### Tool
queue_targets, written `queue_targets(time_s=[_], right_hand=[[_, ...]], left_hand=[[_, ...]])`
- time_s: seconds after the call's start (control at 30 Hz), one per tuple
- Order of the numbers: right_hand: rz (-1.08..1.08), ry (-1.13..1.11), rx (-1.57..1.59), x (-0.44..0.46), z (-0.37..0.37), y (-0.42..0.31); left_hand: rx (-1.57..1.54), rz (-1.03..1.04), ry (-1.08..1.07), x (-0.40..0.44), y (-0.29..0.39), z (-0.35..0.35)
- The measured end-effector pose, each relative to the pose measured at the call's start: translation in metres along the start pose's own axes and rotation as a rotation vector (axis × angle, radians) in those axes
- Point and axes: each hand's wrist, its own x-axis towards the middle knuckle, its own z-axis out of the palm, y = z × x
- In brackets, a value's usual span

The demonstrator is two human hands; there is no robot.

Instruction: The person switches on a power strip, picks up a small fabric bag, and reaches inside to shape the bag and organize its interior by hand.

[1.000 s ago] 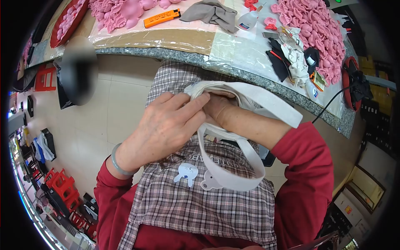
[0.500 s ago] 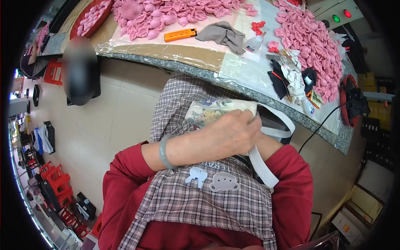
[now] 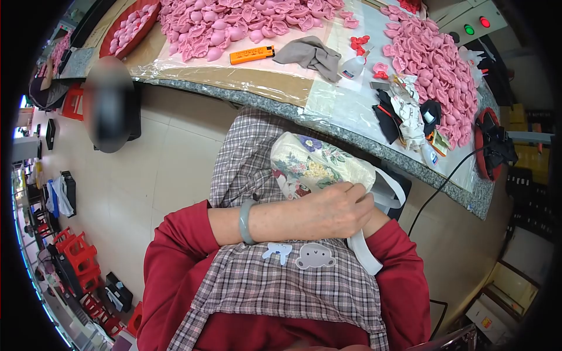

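Observation:
A cream floral fabric bag (image 3: 319, 164) with white straps (image 3: 366, 254) lies over my lap, against the plaid apron (image 3: 275, 292). My left hand (image 3: 339, 205), with a pale bangle on its wrist, reaches across my body. Its fingers are closed in a pinch on the bag's upper edge, close to where a strap loops off. Of my right hand (image 3: 376, 220) only the wrist area shows, coming in beneath the left hand beside the bag; its fingers are hidden behind the left hand and the bag.
The stone-edged table (image 3: 257, 98) carries heaps of pink moulded pieces (image 3: 430, 70), an orange box cutter (image 3: 252, 55), a grey cloth (image 3: 309, 55) and a small bottle (image 3: 353, 67). A black cable (image 3: 445, 184) hangs off the right side. Red stools (image 3: 79, 251) stand at left.
The floral bag has turned and come nearer my body, showing more of its printed side. My left hand has shifted slightly down and right with its edge; the strap has swung lower.

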Motion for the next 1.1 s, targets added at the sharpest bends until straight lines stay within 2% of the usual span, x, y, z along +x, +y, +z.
queue_targets(time_s=[0.33, 0.43, 0.57, 0.63, 0.7, 0.8, 0.93, 1.1], right_hand=[[-0.085, -0.018, -0.700, 0.023, -0.002, -0.013], [-0.073, -0.044, -0.814, 0.033, -0.001, -0.014], [-0.034, -0.074, -0.835, 0.043, -0.003, -0.013], [0.020, -0.079, -0.727, 0.041, -0.005, -0.014], [0.118, -0.065, -0.468, 0.034, -0.007, -0.015], [0.281, 0.058, 0.473, 0.018, 0.002, -0.007], [0.167, -0.007, 0.816, 0.009, 0.004, 0.010], [0.085, -0.151, 1.016, 0.010, -0.008, 0.049]], left_hand=[[-0.099, -0.055, 0.017, -0.010, -0.008, -0.014], [-0.120, -0.185, 0.013, -0.026, -0.022, -0.037], [0.005, -0.338, 0.177, -0.049, -0.038, -0.062], [-0.037, -0.429, 0.185, -0.060, -0.041, -0.071], [-0.022, -0.467, 0.201, -0.073, -0.038, -0.073], [-0.013, -0.493, 0.213, -0.086, -0.032, -0.077], [-0.017, -0.505, 0.222, -0.097, -0.027, -0.081], [-0.013, -0.512, 0.223, -0.104, -0.029, -0.084]])
